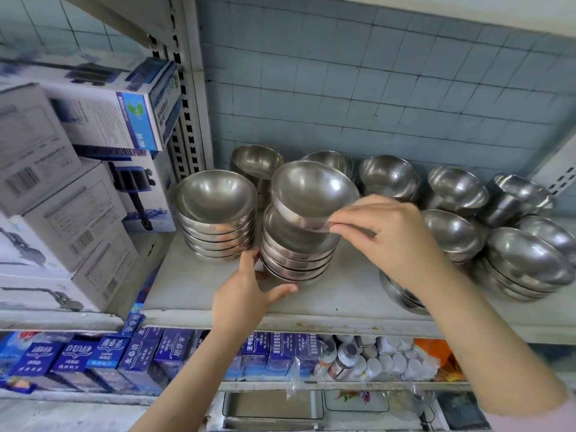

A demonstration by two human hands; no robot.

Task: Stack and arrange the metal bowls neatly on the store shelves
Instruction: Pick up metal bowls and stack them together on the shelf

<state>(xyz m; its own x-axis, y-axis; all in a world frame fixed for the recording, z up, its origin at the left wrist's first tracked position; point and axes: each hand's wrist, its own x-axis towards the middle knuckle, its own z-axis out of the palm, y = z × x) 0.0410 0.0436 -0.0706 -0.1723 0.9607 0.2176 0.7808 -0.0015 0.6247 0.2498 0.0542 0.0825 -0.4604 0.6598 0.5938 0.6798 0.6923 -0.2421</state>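
Note:
On the white shelf (199, 288) stand stacks of shiny metal bowls. A tidy stack (215, 213) sits at the left. Beside it is a middle stack (296, 254), and my left hand (249, 291) cups its lower front. My right hand (383, 235) pinches the near rim of a tilted top bowl (311, 188) that rests askew on that stack. More bowls (386, 176) line the back, and loose, leaning stacks (526, 260) crowd the right side. One stack (402, 294) is partly hidden behind my right forearm.
White and blue pump boxes (93, 169) fill the shelf bay to the left, past a perforated metal upright (187, 98). A blue tiled wall (374, 88) backs the shelf. Below are blue cartons (124, 360) and small white bottles (383, 360).

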